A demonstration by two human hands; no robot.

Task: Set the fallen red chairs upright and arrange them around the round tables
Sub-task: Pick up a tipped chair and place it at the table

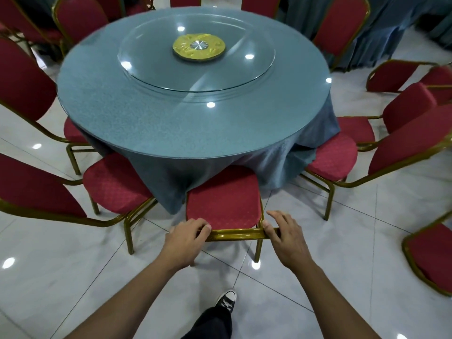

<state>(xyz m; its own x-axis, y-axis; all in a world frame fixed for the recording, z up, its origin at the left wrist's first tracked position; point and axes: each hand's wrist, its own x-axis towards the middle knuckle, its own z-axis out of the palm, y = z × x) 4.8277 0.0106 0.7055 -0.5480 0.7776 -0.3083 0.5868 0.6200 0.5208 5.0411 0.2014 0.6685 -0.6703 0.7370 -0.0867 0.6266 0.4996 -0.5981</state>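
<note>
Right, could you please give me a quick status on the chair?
Left hand and right hand grip the gold frame. Red padded chair upright, seat under blue-draped round table. Nothing blocking.

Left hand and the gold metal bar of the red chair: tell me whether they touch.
Touching. The head view shows the left hand with its fingers curled round the gold metal bar.

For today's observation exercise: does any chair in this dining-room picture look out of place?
Yes. At the right edge, one red chair lies tipped over on the floor, and another lies lower right. The chair under both hands stands upright, tucked against the round table.
</note>
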